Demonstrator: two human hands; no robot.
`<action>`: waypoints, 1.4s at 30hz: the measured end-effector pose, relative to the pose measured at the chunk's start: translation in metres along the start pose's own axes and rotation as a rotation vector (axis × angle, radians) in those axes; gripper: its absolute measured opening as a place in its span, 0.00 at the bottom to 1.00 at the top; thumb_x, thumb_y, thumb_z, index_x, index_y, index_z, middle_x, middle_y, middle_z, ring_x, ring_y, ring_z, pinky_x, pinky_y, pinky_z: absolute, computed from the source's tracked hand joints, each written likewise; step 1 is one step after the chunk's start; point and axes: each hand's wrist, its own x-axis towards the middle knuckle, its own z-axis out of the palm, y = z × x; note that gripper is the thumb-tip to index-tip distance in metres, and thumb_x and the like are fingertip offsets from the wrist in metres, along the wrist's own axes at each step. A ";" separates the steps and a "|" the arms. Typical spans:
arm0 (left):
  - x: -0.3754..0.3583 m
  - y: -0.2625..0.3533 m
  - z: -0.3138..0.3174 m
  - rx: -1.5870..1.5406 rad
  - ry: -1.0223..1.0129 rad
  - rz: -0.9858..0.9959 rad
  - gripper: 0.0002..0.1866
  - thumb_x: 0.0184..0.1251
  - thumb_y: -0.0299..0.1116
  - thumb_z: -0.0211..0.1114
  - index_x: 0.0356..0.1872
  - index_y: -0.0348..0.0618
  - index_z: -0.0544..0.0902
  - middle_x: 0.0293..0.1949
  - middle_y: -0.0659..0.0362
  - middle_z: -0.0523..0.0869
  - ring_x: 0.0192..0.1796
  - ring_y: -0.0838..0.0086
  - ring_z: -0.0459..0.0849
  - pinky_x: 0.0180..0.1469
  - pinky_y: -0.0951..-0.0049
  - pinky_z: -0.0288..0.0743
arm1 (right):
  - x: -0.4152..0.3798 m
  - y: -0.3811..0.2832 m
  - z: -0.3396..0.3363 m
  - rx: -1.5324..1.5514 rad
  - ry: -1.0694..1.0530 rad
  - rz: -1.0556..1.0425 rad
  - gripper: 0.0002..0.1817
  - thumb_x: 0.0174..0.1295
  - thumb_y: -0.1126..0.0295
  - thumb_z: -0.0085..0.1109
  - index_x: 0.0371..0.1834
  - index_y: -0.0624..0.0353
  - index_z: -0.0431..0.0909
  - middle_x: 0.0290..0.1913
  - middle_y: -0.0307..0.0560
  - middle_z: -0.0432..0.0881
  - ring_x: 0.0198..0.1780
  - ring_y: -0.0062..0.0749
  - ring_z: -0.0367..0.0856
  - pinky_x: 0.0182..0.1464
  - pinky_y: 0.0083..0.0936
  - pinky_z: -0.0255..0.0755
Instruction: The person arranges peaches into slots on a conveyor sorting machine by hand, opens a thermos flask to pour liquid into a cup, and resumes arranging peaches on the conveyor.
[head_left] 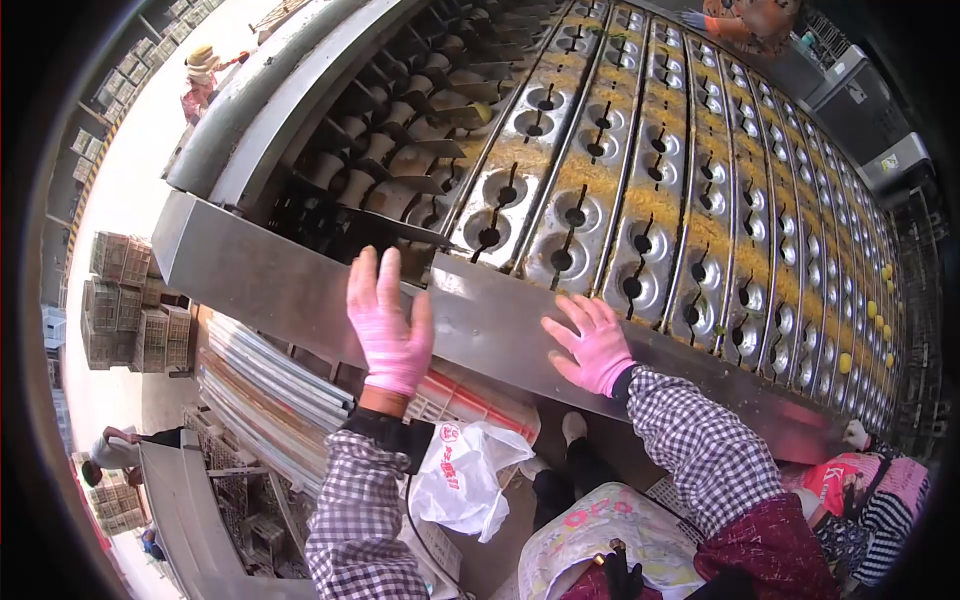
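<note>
My left hand point(390, 330), in a pink glove, rests on the metal side rail point(480, 315) of a sorting machine, with its fingers stretched and apart. Further right, my right hand point(592, 345) in a matching glove lies against the same rail, fingers spread. Neither hand holds anything. Just beyond the rail runs a conveyor of metal plates point(575, 215) with paired round cups and slots, smeared with yellow residue. To the left of the plates are pale rollers point(380, 147) between dark dividers. A few small yellow round fruits point(880, 322) sit at the conveyor's far right.
A white plastic bag point(465, 475) hangs below my left hand. Stacked crates point(125, 300) and long metal pipes point(270, 390) are at left. A co-worker point(860, 500) is close on the right; another person's gloved hand point(692, 18) is across the conveyor.
</note>
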 end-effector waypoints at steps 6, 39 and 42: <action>-0.125 0.137 0.017 -0.684 -0.264 -0.193 0.31 0.60 0.26 0.67 0.67 0.35 0.74 0.63 0.36 0.77 0.61 0.40 0.79 0.65 0.52 0.73 | 0.039 -0.022 0.025 -0.041 0.053 -0.034 0.33 0.62 0.50 0.64 0.72 0.41 0.73 0.78 0.51 0.63 0.79 0.52 0.58 0.79 0.53 0.51; -0.331 0.332 0.104 -1.224 -0.771 -1.380 0.35 0.84 0.52 0.50 0.80 0.36 0.59 0.76 0.45 0.68 0.79 0.60 0.66 0.79 0.62 0.58 | -0.376 0.045 0.143 0.582 -0.722 0.966 0.30 0.73 0.47 0.52 0.67 0.59 0.76 0.63 0.60 0.82 0.66 0.53 0.79 0.69 0.41 0.71; -0.353 0.342 0.114 -1.065 -0.746 -1.293 0.32 0.84 0.42 0.52 0.78 0.32 0.61 0.75 0.45 0.70 0.77 0.62 0.67 0.78 0.67 0.57 | -0.377 0.013 0.159 0.815 -0.726 1.000 0.28 0.75 0.47 0.49 0.66 0.57 0.77 0.64 0.59 0.82 0.66 0.53 0.79 0.67 0.42 0.73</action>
